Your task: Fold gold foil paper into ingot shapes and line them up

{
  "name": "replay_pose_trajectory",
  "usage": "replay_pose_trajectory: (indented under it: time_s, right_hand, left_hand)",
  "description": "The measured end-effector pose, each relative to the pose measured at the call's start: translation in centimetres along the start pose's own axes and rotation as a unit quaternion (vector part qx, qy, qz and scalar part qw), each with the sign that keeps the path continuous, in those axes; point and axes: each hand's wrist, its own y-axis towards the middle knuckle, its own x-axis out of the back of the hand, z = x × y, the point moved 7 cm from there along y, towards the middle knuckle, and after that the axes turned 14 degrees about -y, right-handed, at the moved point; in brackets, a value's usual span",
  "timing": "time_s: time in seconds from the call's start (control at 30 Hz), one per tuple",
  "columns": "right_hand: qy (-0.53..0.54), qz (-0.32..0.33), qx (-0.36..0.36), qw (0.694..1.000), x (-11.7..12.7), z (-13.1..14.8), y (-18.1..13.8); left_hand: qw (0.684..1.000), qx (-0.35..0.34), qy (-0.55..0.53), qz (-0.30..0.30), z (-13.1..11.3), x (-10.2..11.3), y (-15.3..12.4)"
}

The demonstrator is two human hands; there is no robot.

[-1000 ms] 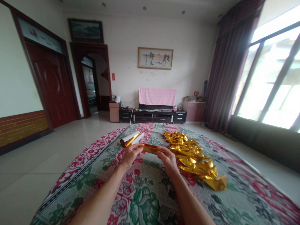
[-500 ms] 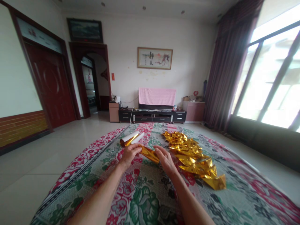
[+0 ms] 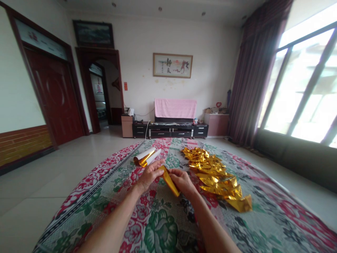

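Observation:
Between my hands is a folded piece of gold foil paper (image 3: pixel 170 182), held above the patterned cloth. My left hand (image 3: pixel 150 175) pinches its upper left end between thumb and fingers. My right hand (image 3: pixel 182 181) grips its right side near the top, with the fingers curled and partly hiding the foil. The lower end of the piece points down toward the right. A row of folded gold foil pieces (image 3: pixel 216 172) lies to the right of my right hand. Beyond my left hand rest curled sheets of gold foil paper with white backing (image 3: pixel 146 156).
A floral cloth (image 3: pixel 162 228) covers the round surface in front of me. Past its far edge stands a low black TV cabinet (image 3: pixel 171 131), with a pink towel (image 3: pixel 176 108) over the screen. Windows and a purple curtain (image 3: pixel 252 80) are at right, a red door (image 3: pixel 56 95) at left.
The foil strip has turned steeper, its lower end now pointing more downward. My right hand has moved in toward my left, and its fingers have curled around the foil.

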Motion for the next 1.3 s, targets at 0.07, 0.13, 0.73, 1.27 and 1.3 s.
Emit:
replay_pose_trajectory:
  time_s: [0.07,0.13,0.73,1.27,1.3]
  right_hand:
    - [0.004,-0.039,0.009,0.999,0.2,-0.1,0.2]
    - [0.002,-0.049,0.016,0.999,0.1,-0.2,0.3]
    - [0.026,-0.02,0.023,0.999,-0.5,-0.1,0.0]
    - [0.019,0.004,0.01,1.0,-0.5,0.2,-0.5]
    - [0.018,0.008,0.008,1.0,-0.5,0.3,-0.5]
  left_hand:
    - [1.0,-0.022,-0.003,-0.022,-0.1,0.1,0.2]
    - [0.999,-0.033,0.0,-0.038,-0.1,0.3,0.3]
    - [0.998,-0.027,0.004,-0.058,0.8,1.7,0.8]
    - [0.997,-0.028,-0.024,-0.074,0.2,1.4,0.6]
    - [0.996,-0.035,-0.021,-0.077,0.0,1.5,0.6]
